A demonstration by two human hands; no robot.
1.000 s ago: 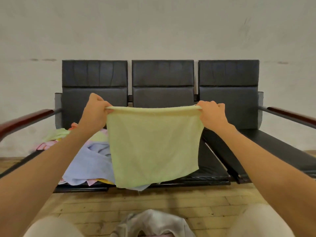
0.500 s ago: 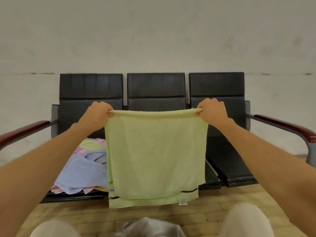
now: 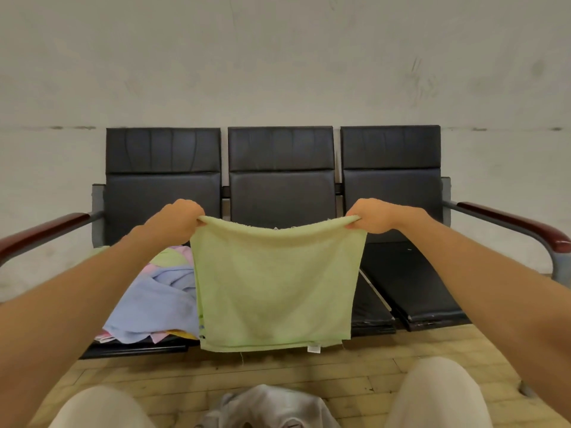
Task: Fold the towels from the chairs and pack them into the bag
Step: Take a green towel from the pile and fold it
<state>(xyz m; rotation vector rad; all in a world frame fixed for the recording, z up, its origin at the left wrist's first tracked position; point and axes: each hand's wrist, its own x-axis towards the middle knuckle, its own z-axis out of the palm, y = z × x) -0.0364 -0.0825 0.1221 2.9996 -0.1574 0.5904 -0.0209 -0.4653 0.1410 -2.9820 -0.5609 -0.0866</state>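
A light green towel [image 3: 275, 285] hangs doubled over in the air in front of the middle chair, its two lower edges nearly level and a small white label at the bottom. My left hand [image 3: 177, 219] pinches its upper left corner and my right hand [image 3: 372, 219] pinches its upper right corner; the top edge sags slightly between them. A pile of towels [image 3: 154, 299], blue on top with pink, green and yellow beneath, lies on the left chair seat. The grey bag [image 3: 268, 407] sits on the floor between my knees, partly cut off by the frame's bottom edge.
A row of three black chairs [image 3: 281, 177] stands against a pale wall, with wooden armrests at the left end [image 3: 40, 231] and right end [image 3: 513, 225]. The right seat [image 3: 411, 279] is bare. Wooden floor [image 3: 278, 369] lies between the chairs and my knees.
The towel's lower edges have come level, where the back layer hung lower before. Both hands have lowered a little and the top edge now sags. The view has tilted slightly.
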